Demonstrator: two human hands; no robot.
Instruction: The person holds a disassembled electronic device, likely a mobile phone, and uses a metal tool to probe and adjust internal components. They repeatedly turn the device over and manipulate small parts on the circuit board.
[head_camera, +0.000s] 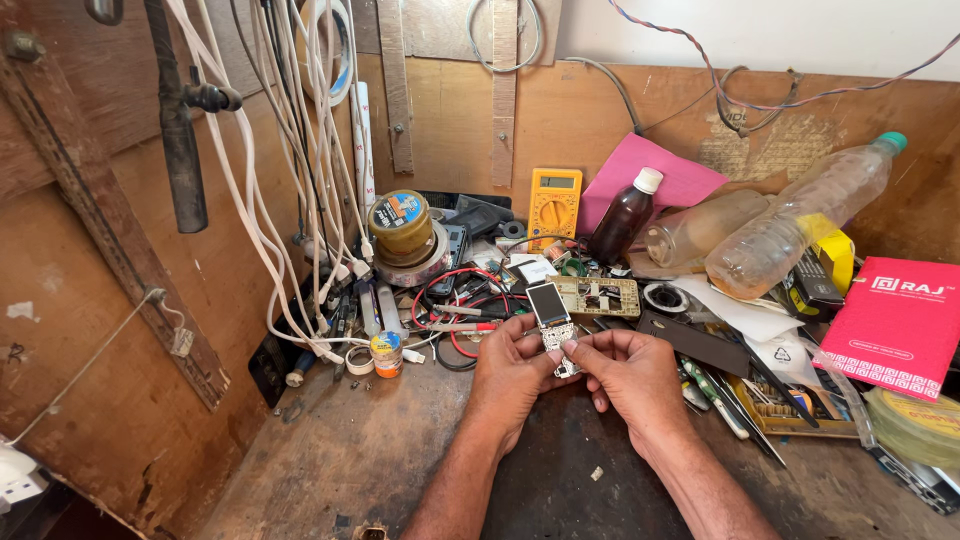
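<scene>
Both of my hands meet over the wooden bench and hold a small phone circuit board with a little screen (551, 313) on its upper end. My left hand (508, 372) grips the board from the left side. From the right, my right hand (632, 372) pinches its lower part with thumb and forefinger. The screen points away from me, toward the back wall. A bare green circuit board (603, 296) lies just behind the hands.
A yellow multimeter (553, 203) leans on the back wall. Red and black probe leads (455, 310) coil left of my hands. A dark brown bottle (624, 217) and clear plastic bottles (795, 222) lie at right, beside a red booklet (898, 325). White cables (300, 180) hang at left.
</scene>
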